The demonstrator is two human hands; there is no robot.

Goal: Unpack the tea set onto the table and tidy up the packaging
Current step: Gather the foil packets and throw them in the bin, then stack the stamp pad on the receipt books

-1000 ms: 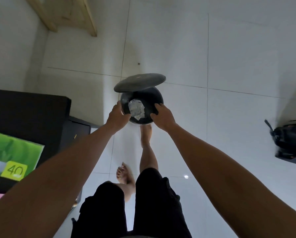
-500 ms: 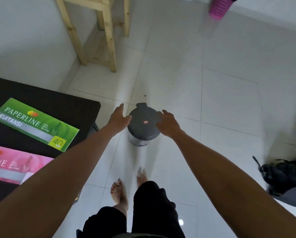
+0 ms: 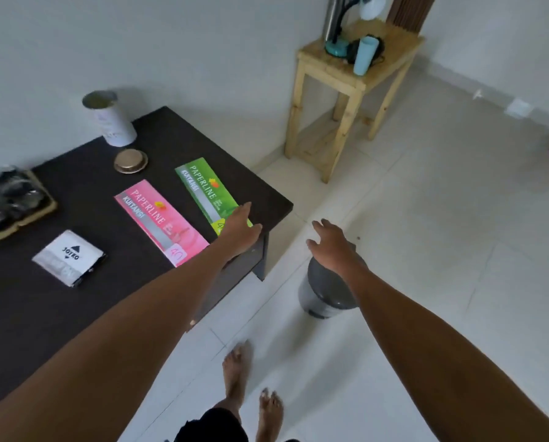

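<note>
A grey pedal bin (image 3: 325,291) stands on the floor beside the dark table (image 3: 75,301), its lid down. My right hand (image 3: 332,245) hovers just above the lid, fingers spread, holding nothing. My left hand (image 3: 239,229) is open over the table's near corner, above the end of a green Paperline book (image 3: 207,191). At the table's far left edge lies a wooden tray (image 3: 43,208) with blurred dark glassware on it. A white canister (image 3: 110,121) stands open at the back, and its round metal lid (image 3: 130,161) lies in front of it.
A pink Paperline book (image 3: 158,220) and a black-and-white pouch (image 3: 69,258) lie on the table. A wooden stool (image 3: 352,78) with a teal cup and other items stands by the wall. My bare feet (image 3: 250,378) are on the white tiled floor.
The bin's lid was up with crumpled wrapping inside, then it came down. Both hands left the bin's rim and rose. My view swung up and left onto the table.
</note>
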